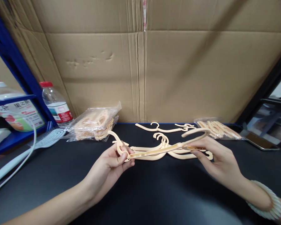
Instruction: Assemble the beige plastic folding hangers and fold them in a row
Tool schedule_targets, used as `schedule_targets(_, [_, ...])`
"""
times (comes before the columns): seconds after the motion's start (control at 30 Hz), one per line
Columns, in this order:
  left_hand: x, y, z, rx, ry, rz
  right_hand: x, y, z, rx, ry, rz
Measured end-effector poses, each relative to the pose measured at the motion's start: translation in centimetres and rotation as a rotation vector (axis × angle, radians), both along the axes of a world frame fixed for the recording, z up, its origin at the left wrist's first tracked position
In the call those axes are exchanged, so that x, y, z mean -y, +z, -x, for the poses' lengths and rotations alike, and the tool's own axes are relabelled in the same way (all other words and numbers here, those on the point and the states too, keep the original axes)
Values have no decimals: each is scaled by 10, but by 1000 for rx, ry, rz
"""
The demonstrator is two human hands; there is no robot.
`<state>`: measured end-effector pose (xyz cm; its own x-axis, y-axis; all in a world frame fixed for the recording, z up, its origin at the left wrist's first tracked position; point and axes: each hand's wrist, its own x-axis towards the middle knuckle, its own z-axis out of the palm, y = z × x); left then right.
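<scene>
A cream plastic clothes hanger (154, 152) is held up, tilted, between my two hands. My left hand (112, 161) pinches its left end together with a small curved hook piece (115, 137); whether the two are joined I cannot tell. On the right, my right hand (219, 156) grips the hanger by the arm next to its large hook (196, 131), and the fingers hide part of that arm. Just behind the held hanger, several similar hangers (151, 157) lie together on the black table (145, 200), their hooks bunched near the middle.
Another hanger (164, 130) lies at the back, with small hook pieces (187, 126) beside it. Plastic bags of cream parts sit at back left (91, 122) and back right (217, 128). A hairbrush (49, 139), a white cable (34, 137) and a red-capped bottle (58, 107) are leftward. Cardboard (96, 68) stands behind.
</scene>
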<state>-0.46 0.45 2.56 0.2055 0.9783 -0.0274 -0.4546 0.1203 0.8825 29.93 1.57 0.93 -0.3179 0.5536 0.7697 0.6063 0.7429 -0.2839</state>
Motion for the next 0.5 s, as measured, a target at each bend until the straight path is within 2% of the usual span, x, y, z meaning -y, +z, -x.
schedule_targets(0.23, [1,3,-1,17,-51,-8,-2,-1,0,-13,6,-11])
schedule_targets(0.5, [3,2,-2,-57,-25,-15,1,0,2,-8,20,-19])
